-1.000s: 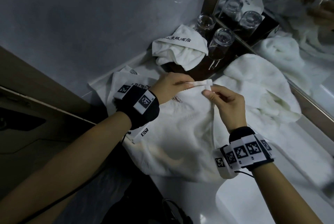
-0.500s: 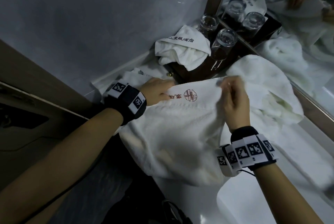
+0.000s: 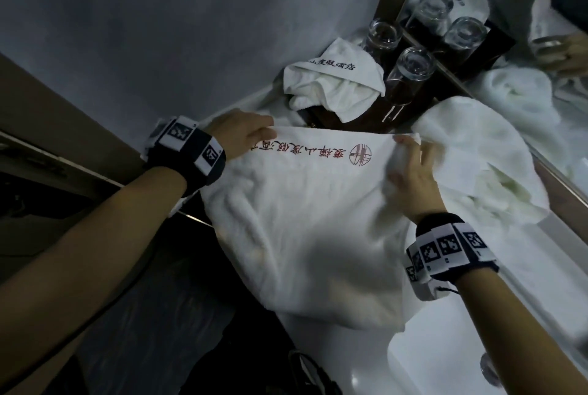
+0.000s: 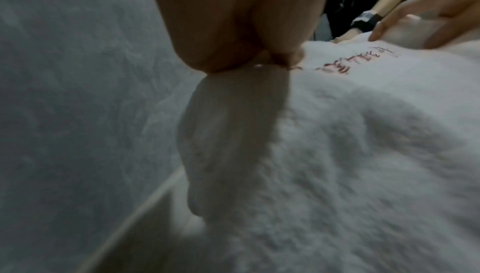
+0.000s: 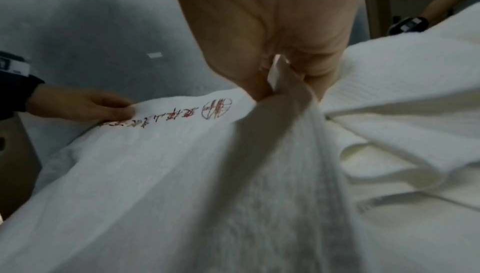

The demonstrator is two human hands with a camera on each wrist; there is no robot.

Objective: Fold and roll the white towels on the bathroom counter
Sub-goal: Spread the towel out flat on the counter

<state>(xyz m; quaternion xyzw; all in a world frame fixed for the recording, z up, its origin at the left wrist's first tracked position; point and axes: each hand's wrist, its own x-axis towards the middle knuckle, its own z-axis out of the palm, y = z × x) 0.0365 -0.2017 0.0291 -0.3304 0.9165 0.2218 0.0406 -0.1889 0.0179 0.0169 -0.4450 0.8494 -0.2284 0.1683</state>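
You now hold the towel [image 3: 305,222] stretched wide over the table [image 3: 541,305], your left hand [image 3: 241,133] and right hand [image 3: 410,168] each with a grip pinching a far corner, where a second ago the two hands met at the middle. The red lettering [image 3: 318,152] shows along the taut edge, so the cloth looks ready for its first fold; another towel [image 3: 477,155] lies beside it, unrolled.

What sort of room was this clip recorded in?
Most likely a hotel bathroom: a white counter runs under a wall mirror, upturned glasses stand on a dark tray, and the white towel carries a red embroidered logo.
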